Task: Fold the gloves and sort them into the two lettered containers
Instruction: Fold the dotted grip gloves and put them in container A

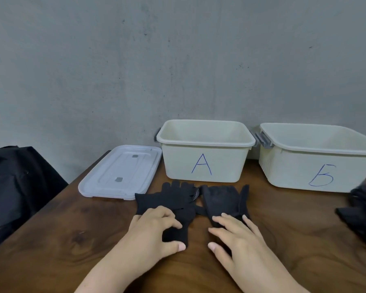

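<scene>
Two black gloves lie flat side by side on the wooden table, fingers pointing away from me. My left hand point(156, 227) rests on the cuff of the left glove point(173, 197), thumb and fingers pinching its wrist end. My right hand point(235, 235) lies flat with its fingertips on the cuff of the right glove point(224, 199). Behind the gloves stand two cream containers, one marked A point(205, 163) and one marked Б point(304, 172). Both look empty as far as I can see inside.
A translucent white lid point(120, 172) lies left of container A. A heap of more black gloves point(363, 210) sits at the table's right edge. A dark bag point(15, 185) stands off the table's left side. A grey wall rises right behind the containers.
</scene>
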